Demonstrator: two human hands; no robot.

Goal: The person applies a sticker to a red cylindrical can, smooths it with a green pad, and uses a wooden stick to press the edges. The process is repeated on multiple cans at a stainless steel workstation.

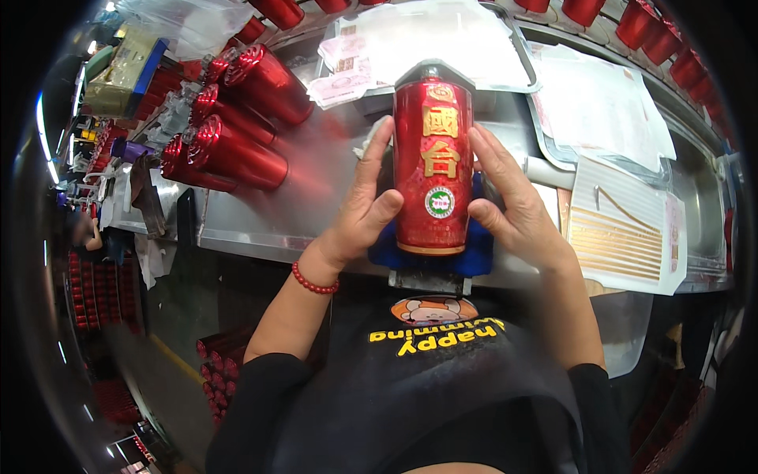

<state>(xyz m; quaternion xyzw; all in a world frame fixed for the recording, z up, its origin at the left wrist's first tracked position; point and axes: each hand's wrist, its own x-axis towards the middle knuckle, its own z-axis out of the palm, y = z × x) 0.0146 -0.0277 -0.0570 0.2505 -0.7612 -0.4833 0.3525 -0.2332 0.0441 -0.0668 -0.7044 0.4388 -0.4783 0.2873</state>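
A glossy red bottle point(410, 186) lies in front of me with its neck end away from me. It carries raised gold characters and a round green-and-white sticker point(440, 203). Blue padding point(381, 253) on a metal stand point(410, 282) supports it. My left hand point(365, 189) is beside its left side, fingers stretched and thumb apart, its fingertips close to the glass. Along the opposite side is my right hand point(512, 189), also with straight fingers, the fingertips and thumb at the bottle's edge. Neither hand wraps round it. Whether the left fingertips touch cannot be made out.
Several red bottles point(245, 154) lie on the metal bench to the left. White sheets on a tray point(434, 39) sit behind the bottle. At right, a backing sheet point(620, 229) bears gold strips and bent tweezers point(624, 207). More red bottles point(584, 9) line the far edge.
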